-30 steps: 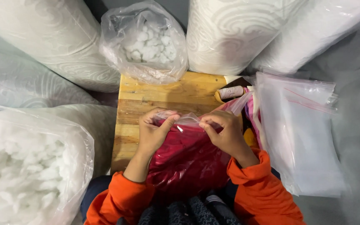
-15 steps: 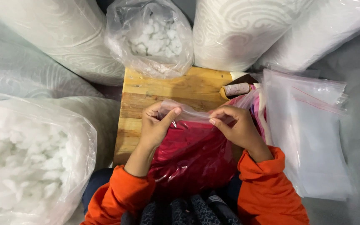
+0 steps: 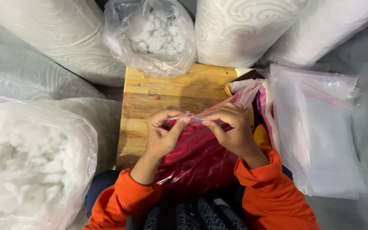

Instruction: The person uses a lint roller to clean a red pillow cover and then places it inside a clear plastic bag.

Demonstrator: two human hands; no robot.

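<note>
From the head view, our left hand (image 3: 163, 135) and right hand (image 3: 231, 130) both pinch the top strip of the clear zip bag (image 3: 194, 164), stuffed with something red and resting in our lap at the near edge of the wooden counter (image 3: 167, 91). To do this well, we judge the fingertips should run evenly along the strip, keeping the red filling clear of it. A stack of empty bags (image 3: 316, 132) lies to the right, and a sack of white stuffing (image 3: 154, 36) sits at the counter's far end.

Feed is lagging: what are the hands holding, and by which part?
Both the left hand and right hand pinch the top edge of the clear bag holding something red.
</note>
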